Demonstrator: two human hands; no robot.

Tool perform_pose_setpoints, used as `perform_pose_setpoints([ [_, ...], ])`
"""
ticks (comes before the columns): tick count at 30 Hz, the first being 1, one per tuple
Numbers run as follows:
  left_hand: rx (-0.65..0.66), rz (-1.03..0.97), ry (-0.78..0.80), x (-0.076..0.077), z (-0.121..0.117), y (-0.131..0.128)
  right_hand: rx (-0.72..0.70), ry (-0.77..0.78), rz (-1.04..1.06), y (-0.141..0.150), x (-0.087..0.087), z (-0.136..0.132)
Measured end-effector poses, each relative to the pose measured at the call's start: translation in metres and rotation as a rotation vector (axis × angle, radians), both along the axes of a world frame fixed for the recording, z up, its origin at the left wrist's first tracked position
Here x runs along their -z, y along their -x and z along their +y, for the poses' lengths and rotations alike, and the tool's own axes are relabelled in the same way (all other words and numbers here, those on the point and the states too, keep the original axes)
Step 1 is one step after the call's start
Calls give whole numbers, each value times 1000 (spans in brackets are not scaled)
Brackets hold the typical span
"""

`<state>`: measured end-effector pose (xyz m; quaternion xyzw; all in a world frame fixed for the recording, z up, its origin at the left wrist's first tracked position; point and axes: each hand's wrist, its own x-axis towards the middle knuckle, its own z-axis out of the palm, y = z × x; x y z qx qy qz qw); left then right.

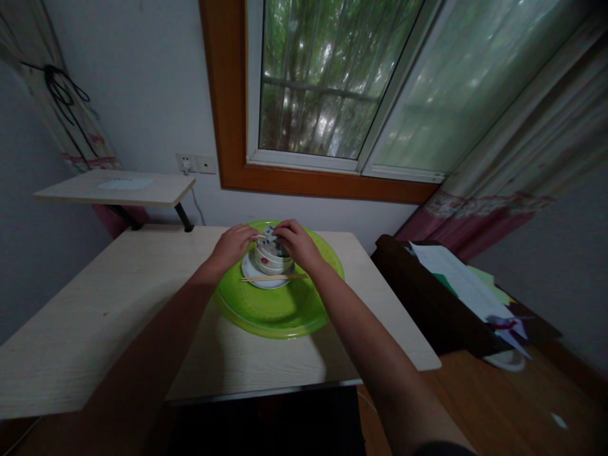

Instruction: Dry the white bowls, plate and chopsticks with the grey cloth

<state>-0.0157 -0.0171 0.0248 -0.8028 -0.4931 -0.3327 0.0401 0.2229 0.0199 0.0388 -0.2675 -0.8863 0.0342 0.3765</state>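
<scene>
A stack of white bowls [274, 262] stands on a white plate [266, 283], which lies in a round bright green tray [285, 316]. One bowl has a red mark on its side. Wooden chopsticks [273, 277] rest across the plate's near side. At the bowls' left rim, my left hand [236, 244] has its fingers closed in a pinch around something small and pale. My right hand [298, 242] is at the right rim, fingers bent down onto a grey, dark-patterned piece [270, 234] over the top bowl. What this piece is cannot be made out.
The tray stands on a pale wooden table [142, 304] with a raised shelf [118, 187] at its back left. Behind are a wall socket [194, 163] and a window [327, 82]. To the right, papers [460, 278] lie on a dark brown piece of furniture [427, 304].
</scene>
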Motion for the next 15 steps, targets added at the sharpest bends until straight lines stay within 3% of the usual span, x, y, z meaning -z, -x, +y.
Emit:
perform_pose_setpoints([
  [6,50,-30,19,1,-1,0,-93,-19,-52,3,1,-5],
  [10,36,-35,22,1,-2,0,10,-37,-141,2,1,-5],
  [15,-81,-61,-18,0,-1,1,176,-27,-131,-3,-1,0],
])
